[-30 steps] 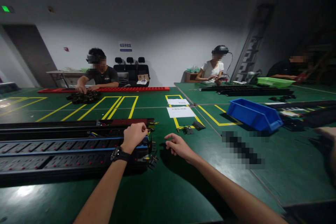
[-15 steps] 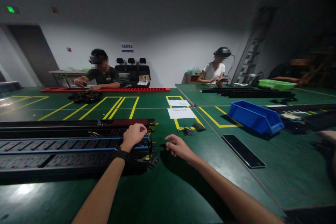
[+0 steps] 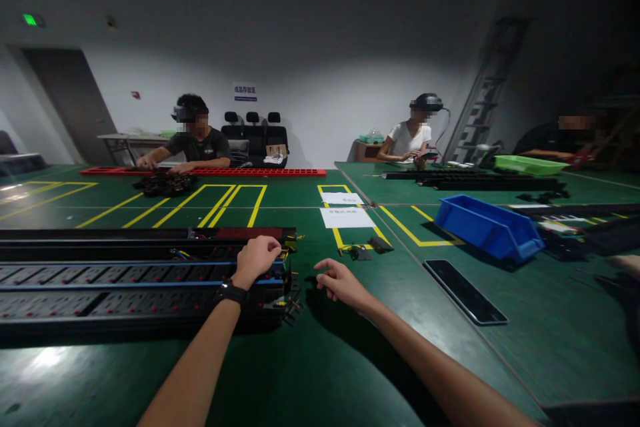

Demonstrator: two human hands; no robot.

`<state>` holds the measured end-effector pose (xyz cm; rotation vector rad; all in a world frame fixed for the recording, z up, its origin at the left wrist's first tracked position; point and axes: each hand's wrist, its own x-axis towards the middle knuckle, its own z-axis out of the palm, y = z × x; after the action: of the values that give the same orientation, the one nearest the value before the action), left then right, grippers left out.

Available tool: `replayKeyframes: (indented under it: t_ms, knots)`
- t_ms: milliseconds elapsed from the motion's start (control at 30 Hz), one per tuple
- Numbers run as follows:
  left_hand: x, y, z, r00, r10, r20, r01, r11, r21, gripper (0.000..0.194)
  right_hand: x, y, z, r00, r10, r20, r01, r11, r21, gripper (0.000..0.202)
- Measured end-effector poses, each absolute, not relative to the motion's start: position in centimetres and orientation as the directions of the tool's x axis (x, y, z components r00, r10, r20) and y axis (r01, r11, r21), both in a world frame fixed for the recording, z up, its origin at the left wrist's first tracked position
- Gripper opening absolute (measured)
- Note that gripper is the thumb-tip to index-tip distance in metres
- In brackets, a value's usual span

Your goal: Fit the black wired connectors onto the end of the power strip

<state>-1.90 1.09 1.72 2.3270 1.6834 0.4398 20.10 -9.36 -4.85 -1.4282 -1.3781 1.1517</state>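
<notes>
The left hand (image 3: pixel 259 260) (a black watch (image 3: pixel 231 292) on its wrist) arches over the right end of the long black rails (image 3: pixel 150 310), fingers drawn in; I can't tell whether they grip anything. Beside that end, the right hand (image 3: pixel 339 281) hovers over the green table (image 3: pixel 270 380), loosely curled, thumb and forefinger slightly parted.

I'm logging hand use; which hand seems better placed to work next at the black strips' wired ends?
Likely the left hand: it is over the black strips, fingers beside the wired ends. The right hand is apart from them, over the green table.
</notes>
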Motion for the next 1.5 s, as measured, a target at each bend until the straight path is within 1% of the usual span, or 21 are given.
replayKeyframes:
  t_ms: [400, 567, 800, 900, 1033, 1167, 1367, 1500]
  knots:
    - [-1.4, 0.8, 2.0, 0.295, 0.953, 0.075, 0.9, -0.303, 0.312, 0.025, 20.1, -9.3, -4.9, -0.027, 0.996, -0.08, 0.267, -0.07, -0.961, 0.027]
    - [-1.0, 0.5, 1.7, 0.35, 0.928, 0.127, 0.882, -0.372, 0.289, 0.033, 20.1, -9.0, -5.5, -0.025, 0.997, -0.067, 0.274, -0.057, -0.96, 0.028]
    - [-0.4, 0.0, 1.3, 0.348, 0.927, 0.142, 0.903, -0.372, 0.216, 0.037, 20.2, -9.0, -5.5, -0.03, 0.996, -0.082, 0.285, -0.07, -0.956, 0.029]
    - [-0.4, 0.0, 1.4, 0.366, 0.919, 0.148, 0.894, -0.391, 0.219, 0.037, 20.2, -9.0, -5.5, -0.036, 0.996, -0.081, 0.291, -0.067, -0.954, 0.028]
    - [-0.5, 0.0, 1.4, 0.385, 0.91, 0.156, 0.882, -0.412, 0.23, 0.03, 20.2, -9.0, -5.6, -0.039, 0.996, -0.081, 0.293, -0.067, -0.954, 0.027]
    - [-0.4, 0.0, 1.3, 0.393, 0.905, 0.159, 0.876, -0.422, 0.234, 0.028, 20.3, -9.0, -5.7, -0.041, 0.996, -0.078, 0.286, -0.063, -0.956, 0.029]
    - [-0.4, -0.1, 1.3, 0.382, 0.909, 0.17, 0.879, -0.414, 0.236, 0.034, 20.4, -9.0, -5.7, -0.057, 0.995, -0.076, 0.296, -0.056, -0.953, 0.03]
    - [-0.4, -0.2, 1.3, 0.372, 0.914, 0.16, 0.883, -0.401, 0.242, 0.031, 20.4, -9.0, -5.8, -0.058, 0.996, -0.069, 0.296, -0.049, -0.954, 0.029]
